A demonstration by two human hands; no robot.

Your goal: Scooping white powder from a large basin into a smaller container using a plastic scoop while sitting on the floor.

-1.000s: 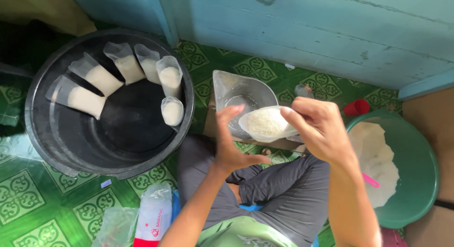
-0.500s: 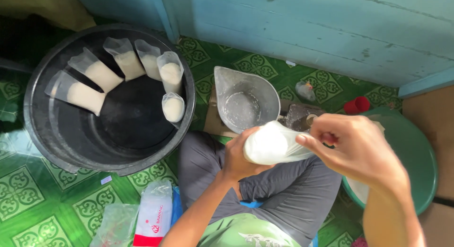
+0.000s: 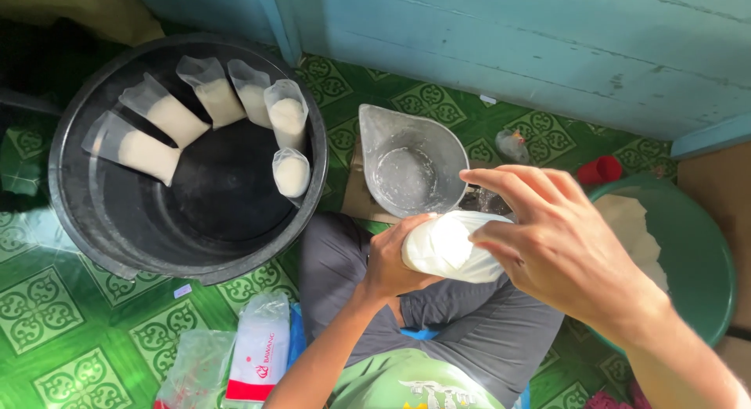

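Observation:
My left hand (image 3: 389,262) grips the bottom end of a clear plastic bag filled with white powder (image 3: 450,247), held sideways above my lap. My right hand (image 3: 559,245) covers the bag's other end, fingers curled around its neck. Just beyond the bag stands a clear plastic measuring jug (image 3: 408,169) with a dusting of white inside. At the left, a big black tub (image 3: 86,213) holds several filled bags of the same white powder (image 3: 289,176) leaning against its wall.
A green basin (image 3: 704,260) with white powder sits at the right, a small red cap (image 3: 599,170) beside it. Empty clear bags and a red-and-white packet (image 3: 258,350) lie on the green patterned floor. A blue wooden wall (image 3: 508,41) closes the far side.
The bag was upright and open in front of the jug a second ago; it has come down toward my lap and turned sideways, with my right hand closing around its neck.

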